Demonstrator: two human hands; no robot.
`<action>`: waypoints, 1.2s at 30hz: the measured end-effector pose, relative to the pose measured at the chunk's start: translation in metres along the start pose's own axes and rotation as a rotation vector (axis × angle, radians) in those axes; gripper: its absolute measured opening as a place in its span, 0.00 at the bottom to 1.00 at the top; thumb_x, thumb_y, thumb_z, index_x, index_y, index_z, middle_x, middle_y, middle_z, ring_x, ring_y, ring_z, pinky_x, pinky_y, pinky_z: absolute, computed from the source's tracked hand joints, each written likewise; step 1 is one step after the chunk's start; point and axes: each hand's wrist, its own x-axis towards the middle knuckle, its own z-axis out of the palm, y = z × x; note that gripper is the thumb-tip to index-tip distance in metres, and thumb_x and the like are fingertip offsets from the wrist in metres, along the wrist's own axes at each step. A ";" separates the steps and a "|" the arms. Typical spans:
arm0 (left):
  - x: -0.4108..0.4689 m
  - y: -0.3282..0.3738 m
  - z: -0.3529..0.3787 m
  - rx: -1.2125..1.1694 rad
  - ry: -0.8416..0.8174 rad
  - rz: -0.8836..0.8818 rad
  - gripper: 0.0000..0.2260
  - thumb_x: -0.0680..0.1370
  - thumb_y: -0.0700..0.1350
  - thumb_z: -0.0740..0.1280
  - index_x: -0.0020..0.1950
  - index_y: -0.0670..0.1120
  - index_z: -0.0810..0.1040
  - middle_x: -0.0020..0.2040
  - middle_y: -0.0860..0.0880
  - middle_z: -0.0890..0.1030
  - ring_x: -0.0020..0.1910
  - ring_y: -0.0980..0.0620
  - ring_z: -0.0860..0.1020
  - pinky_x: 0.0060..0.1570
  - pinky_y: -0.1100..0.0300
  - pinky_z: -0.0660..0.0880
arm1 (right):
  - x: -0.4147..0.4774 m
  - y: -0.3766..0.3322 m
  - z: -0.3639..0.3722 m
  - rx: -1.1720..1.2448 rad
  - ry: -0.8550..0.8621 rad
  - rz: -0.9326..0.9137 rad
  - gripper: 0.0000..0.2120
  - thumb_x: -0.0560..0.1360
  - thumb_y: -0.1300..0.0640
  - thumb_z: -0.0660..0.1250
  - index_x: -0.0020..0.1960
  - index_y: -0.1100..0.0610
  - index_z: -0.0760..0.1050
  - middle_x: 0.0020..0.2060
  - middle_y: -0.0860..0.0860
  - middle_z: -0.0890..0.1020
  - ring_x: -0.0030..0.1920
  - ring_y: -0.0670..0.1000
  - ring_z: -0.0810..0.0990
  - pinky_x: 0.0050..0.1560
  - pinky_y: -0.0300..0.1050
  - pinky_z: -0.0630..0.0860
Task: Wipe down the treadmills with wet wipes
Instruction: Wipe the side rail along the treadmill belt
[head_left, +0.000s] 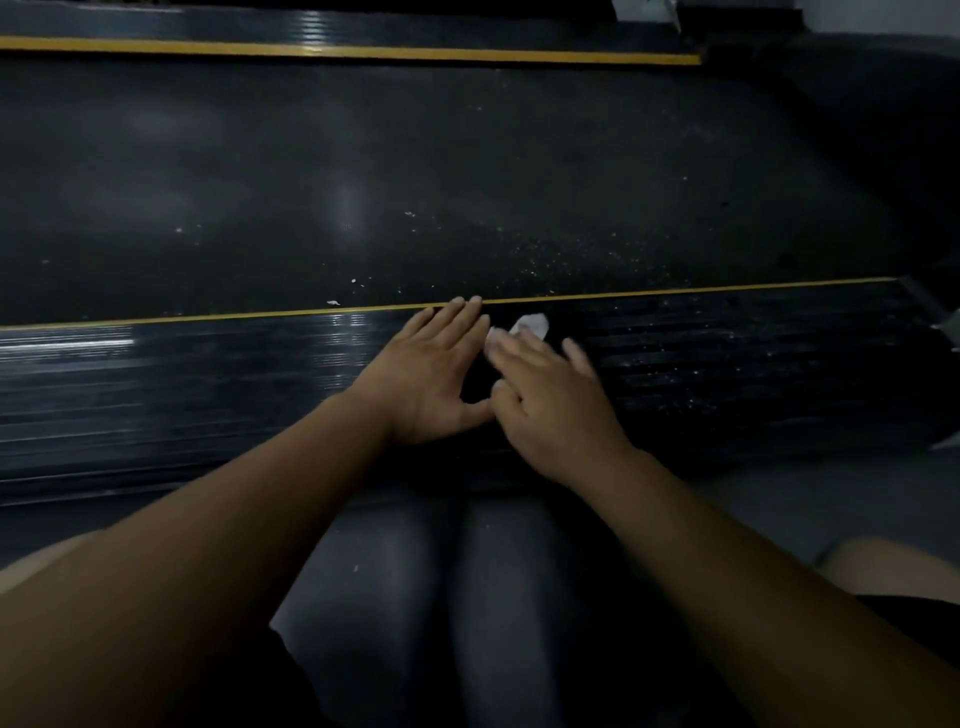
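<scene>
Wet wipe (531, 326), white and crumpled, lies on the ribbed near side rail (727, 353) of the treadmill (467, 182), just below the yellow stripe (675, 293), peeking from under the blurred, outstretched fingers of the right hand (550, 410) pressing it, while the left hand (431, 379) rests flat and open just beside

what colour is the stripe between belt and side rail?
Yellow: a thin stripe against black. The head view shows it best.
</scene>
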 end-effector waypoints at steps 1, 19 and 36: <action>0.000 0.000 0.000 -0.001 -0.001 0.004 0.50 0.68 0.74 0.39 0.83 0.44 0.47 0.83 0.46 0.43 0.81 0.51 0.41 0.79 0.53 0.40 | -0.007 -0.005 0.004 0.029 -0.015 -0.037 0.33 0.76 0.46 0.43 0.78 0.49 0.65 0.78 0.44 0.64 0.79 0.43 0.55 0.79 0.54 0.46; -0.001 0.004 0.003 0.036 0.051 0.023 0.48 0.71 0.75 0.39 0.83 0.45 0.47 0.83 0.47 0.43 0.81 0.53 0.41 0.80 0.50 0.41 | -0.060 0.020 0.020 -0.160 0.184 0.186 0.34 0.80 0.36 0.49 0.79 0.54 0.63 0.78 0.50 0.64 0.80 0.51 0.57 0.77 0.63 0.52; 0.003 0.009 0.004 0.016 0.054 0.000 0.45 0.72 0.72 0.37 0.83 0.47 0.46 0.83 0.49 0.43 0.81 0.54 0.40 0.79 0.52 0.40 | -0.060 0.068 0.001 -0.010 0.290 0.045 0.26 0.74 0.70 0.59 0.71 0.60 0.75 0.69 0.57 0.75 0.70 0.59 0.72 0.68 0.61 0.71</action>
